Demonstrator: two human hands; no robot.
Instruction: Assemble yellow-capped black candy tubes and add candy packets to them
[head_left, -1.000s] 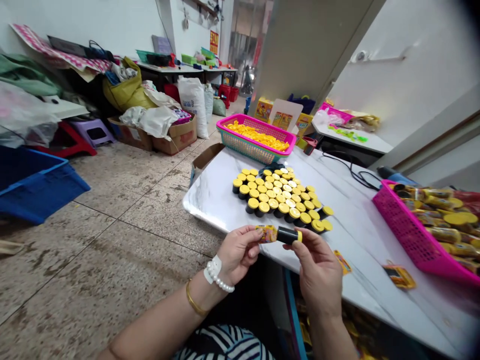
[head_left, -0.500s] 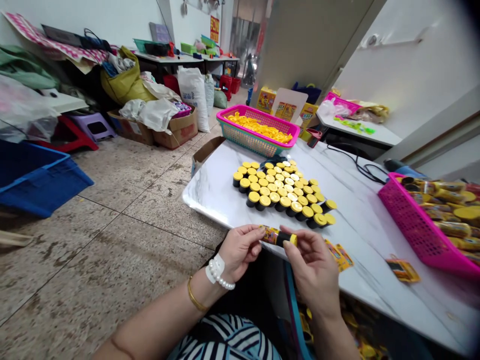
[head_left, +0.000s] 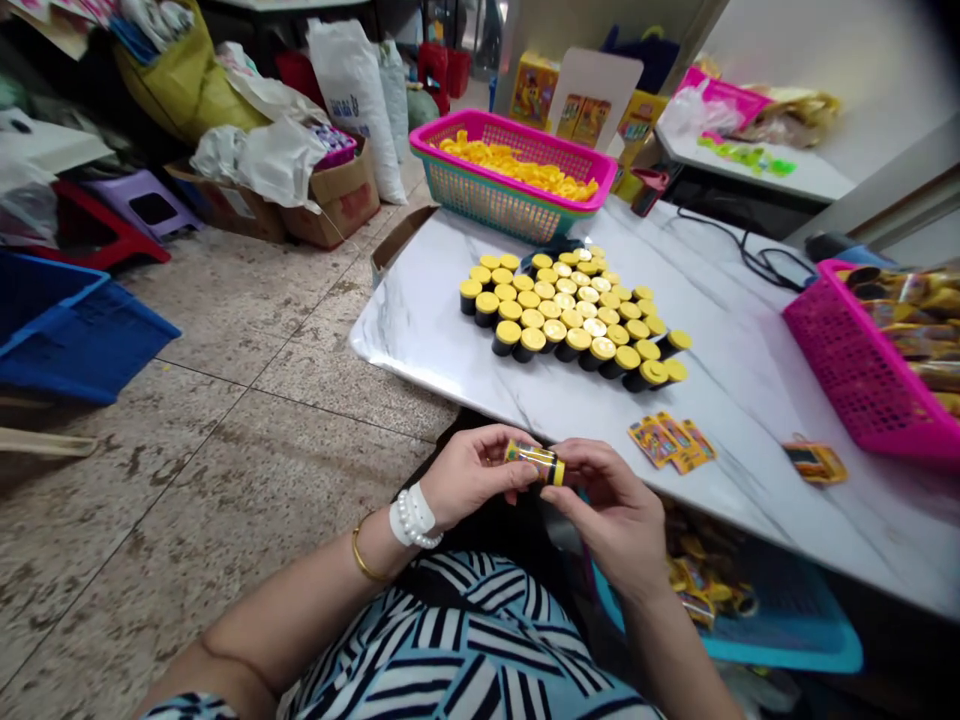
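A small canister with a yellow cap sits inside a shiny printed yellow sleeve, held level just off the table's front edge. Around the sleeve's left end, the fingers and thumb of my left hand are closed. My right hand pinches the yellow cap end between thumb and fingers. Beyond my hands stands a cluster of black canisters with yellow lids, upright on the table. Several printed yellow cards lie on the table to the right of my right hand.
The white marbled table carries a pink-and-teal basket of yellow pieces at its back. A pink basket of wrapped canisters stands at right. Below the edge is a blue basket. A black cable lies behind.
The black canister has gone deeper into the printed sleeve, leaving mainly its yellow cap end showing. My hands are closer together. The view has tilted downward.
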